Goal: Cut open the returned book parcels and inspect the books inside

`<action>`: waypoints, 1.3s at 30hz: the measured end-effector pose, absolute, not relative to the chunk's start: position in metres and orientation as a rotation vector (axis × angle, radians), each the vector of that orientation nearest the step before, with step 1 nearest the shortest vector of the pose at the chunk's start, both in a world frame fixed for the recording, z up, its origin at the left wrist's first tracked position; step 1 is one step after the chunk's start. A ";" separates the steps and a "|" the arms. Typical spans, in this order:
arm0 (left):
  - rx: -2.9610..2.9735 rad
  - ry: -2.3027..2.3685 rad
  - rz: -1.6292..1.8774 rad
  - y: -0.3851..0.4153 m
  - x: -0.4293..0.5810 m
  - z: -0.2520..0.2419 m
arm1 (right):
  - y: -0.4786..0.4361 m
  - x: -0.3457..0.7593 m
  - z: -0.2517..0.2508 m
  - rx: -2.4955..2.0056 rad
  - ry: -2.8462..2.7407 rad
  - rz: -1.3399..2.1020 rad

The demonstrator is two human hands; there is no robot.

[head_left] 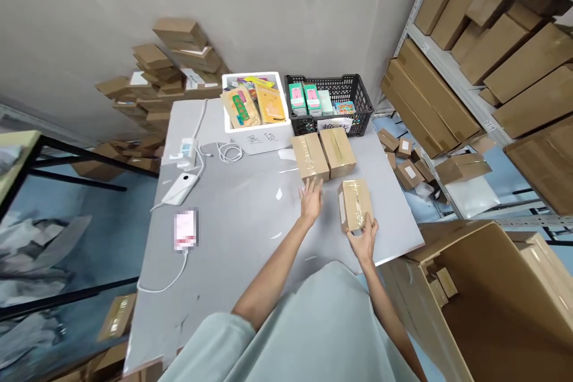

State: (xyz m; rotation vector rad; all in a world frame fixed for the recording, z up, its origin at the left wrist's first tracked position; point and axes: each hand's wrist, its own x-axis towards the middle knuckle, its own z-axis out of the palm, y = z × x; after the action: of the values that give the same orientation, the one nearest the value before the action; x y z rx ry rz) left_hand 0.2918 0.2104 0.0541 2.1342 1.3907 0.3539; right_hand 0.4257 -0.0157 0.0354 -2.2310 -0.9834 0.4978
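My right hand (pixel 364 240) grips the near end of a small taped cardboard box (pixel 357 203), thumb at one side and fingers over the other. A white label shows on that box's left side, and clear tape shines along its top. My left hand (pixel 310 198) is open with its fingers spread. Its fingertips are at the near edge of a second cardboard box (pixel 310 155); whether they press on it I cannot tell. Close against that one stands a third cardboard box (pixel 339 151), also taped along the top.
Behind the boxes stand a white foam box (pixel 262 138) of colourful packets and a black crate (pixel 363 108) with small cartons. A power strip (pixel 187 152), white power bank (pixel 179 188) and cables lie left on the grey table (pixel 224 215). A large open carton (pixel 430 286) is at right.
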 end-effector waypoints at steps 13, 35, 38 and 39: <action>1.294 1.586 0.628 0.015 -0.035 -0.032 | -0.038 0.266 0.031 -1.848 -1.994 1.003; 1.312 1.386 0.609 0.038 -0.030 -0.050 | -0.049 0.283 0.047 -2.167 -1.864 1.034; 1.309 1.428 0.567 0.033 -0.028 -0.044 | -0.041 0.282 0.055 -2.193 -1.948 1.061; 1.314 1.430 0.559 0.030 -0.027 -0.043 | -0.038 0.282 0.057 -2.199 -1.982 1.073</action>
State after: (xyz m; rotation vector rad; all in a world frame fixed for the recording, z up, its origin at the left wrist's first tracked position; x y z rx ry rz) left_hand -0.0268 0.0305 -0.0427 1.3135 1.4304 0.5586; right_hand 0.2820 -0.0384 0.0571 -2.1992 -1.9824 1.0728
